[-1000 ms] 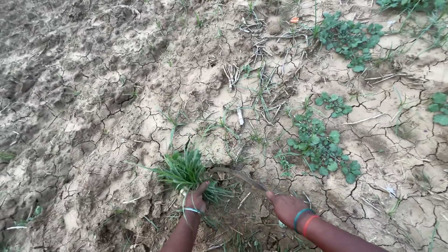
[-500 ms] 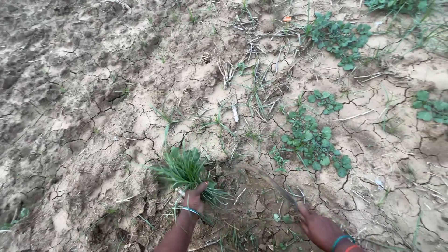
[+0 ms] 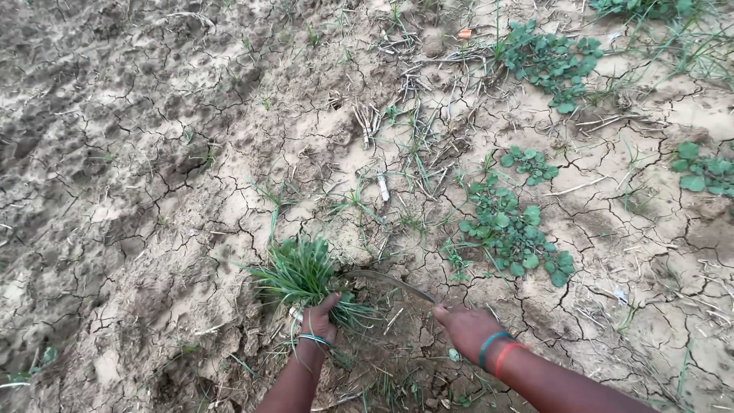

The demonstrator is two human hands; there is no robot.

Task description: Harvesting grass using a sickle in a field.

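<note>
Two hands reach into view from the bottom edge over dry, cracked soil [image 3: 176, 199]. The left hand [image 3: 319, 319] has its fingers closed around the base of one tuft of green grass [image 3: 300, 272], which fans out up and to the left from the fist, low and left of centre in the view. A thin bangle [image 3: 313, 339] circles that wrist. The right hand [image 3: 468, 329] is closed on the handle of one curved sickle [image 3: 394, 281]; its fingers are wrapped together around the handle, and the dark blade arcs left toward the foot of the grass tuft, its tip just beside the left hand. Two bands sit on the right wrist, one teal [image 3: 489, 348] and one red [image 3: 506, 356], side by side.

To the right of the sickle grows one patch of broad-leaved weeds [image 3: 514, 233]. Three more such patches show farther off: a small one just above it [image 3: 529, 163], a larger one near the top edge [image 3: 552, 61], and one at the right edge [image 3: 705, 170]. A short pale stalk piece [image 3: 383, 187] lies on the ground above the grass tuft, among thin scattered grass blades. A small orange scrap [image 3: 465, 34] lies near the top. The ground on the left is rough, bare and darker.
</note>
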